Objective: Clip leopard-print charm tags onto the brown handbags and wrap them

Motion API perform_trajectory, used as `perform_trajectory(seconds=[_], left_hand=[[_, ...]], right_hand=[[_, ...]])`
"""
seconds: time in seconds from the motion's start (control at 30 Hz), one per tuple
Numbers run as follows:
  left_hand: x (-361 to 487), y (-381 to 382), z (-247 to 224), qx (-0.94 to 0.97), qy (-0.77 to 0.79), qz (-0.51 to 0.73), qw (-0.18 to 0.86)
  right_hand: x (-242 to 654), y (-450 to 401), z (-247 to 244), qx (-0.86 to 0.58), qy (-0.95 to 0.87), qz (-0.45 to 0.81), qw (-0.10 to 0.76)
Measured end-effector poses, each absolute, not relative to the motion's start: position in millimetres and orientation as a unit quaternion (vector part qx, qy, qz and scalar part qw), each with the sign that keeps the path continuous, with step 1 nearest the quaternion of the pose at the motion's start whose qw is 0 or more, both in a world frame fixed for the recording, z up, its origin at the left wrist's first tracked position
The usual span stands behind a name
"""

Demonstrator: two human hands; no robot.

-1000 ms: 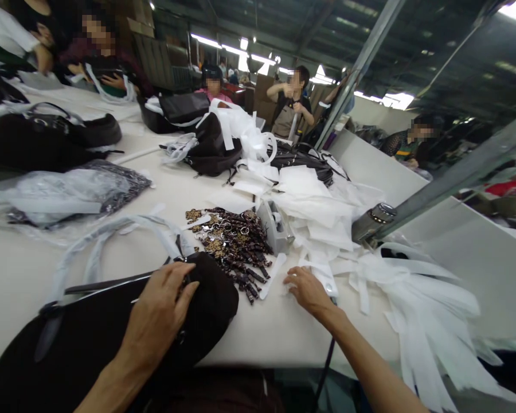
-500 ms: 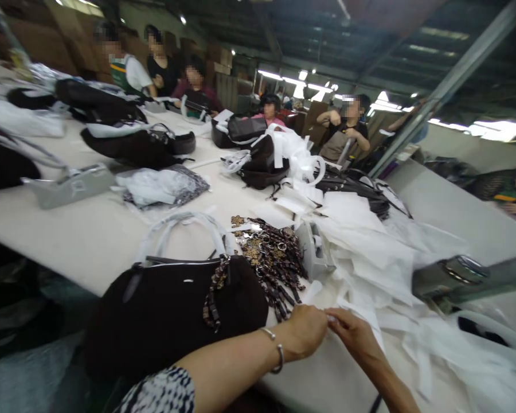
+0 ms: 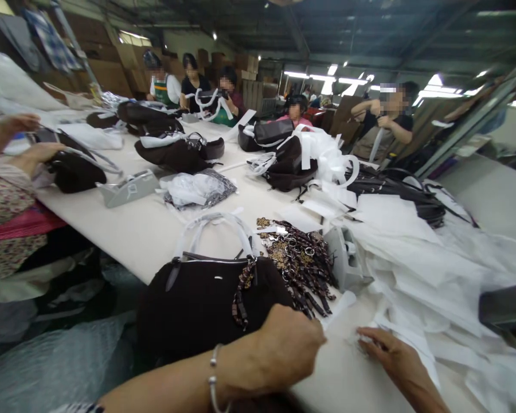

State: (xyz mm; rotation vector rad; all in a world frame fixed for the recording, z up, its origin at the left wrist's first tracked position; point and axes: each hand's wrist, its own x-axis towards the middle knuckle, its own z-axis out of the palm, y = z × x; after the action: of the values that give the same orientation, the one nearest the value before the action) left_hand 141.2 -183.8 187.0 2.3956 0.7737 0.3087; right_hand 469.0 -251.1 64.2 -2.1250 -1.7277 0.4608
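The black bag [image 3: 176, 310] sits on the bench [image 3: 150, 235], just in front of the person. It looks soft and squashy, with a round, puffy body, and may sag if one side is pushed. It is likely not very heavy. The best place to hold it is by both handles [image 3: 221, 217], which stand up in a loop. Their pale wrap looks thin and smooth, so it may slip a bit.

The left hand [image 3: 286, 344] curls up like a fist by the bag's near corner; its fingers are hidden, so what it holds cannot be told. The right hand [image 3: 389, 358] bends its thumb and fingers near each other by a thin, see-through scrap [image 3: 356, 342]. Whether it pinches the scrap is too hard to tell.

A bumpy brown charm [image 3: 242, 292] hangs on the bag's front. Beside the bag is a heap of charms [image 3: 303, 261], with floppy strips and shiny, hard rings. Next come a hard grey tape stand [image 3: 346, 261] and thin, white sheets [image 3: 417, 252], flat and light.
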Motion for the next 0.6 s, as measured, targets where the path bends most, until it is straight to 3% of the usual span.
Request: perform_trajectory(seconds=[0.07, 0.23, 0.4, 0.6], left_hand=[[97, -171, 196, 0.776, 0.396, 0.211, 0.443], [22, -156, 175, 0.501, 0.482, 0.336, 0.636], [23, -168, 158, 0.340, 0.439, 0.400, 0.729], [55, -178, 162, 0.338, 0.395, 0.368, 0.771]], right_hand=[[469, -250, 65, -0.751, -0.612, 0.171, 0.182], [464, -246, 95, -0.749, -0.609, 0.191, 0.176], [386, -219, 169, -0.740, -0.608, 0.139, 0.251], [243, -175, 196, -0.647, -0.494, 0.431, 0.389]])
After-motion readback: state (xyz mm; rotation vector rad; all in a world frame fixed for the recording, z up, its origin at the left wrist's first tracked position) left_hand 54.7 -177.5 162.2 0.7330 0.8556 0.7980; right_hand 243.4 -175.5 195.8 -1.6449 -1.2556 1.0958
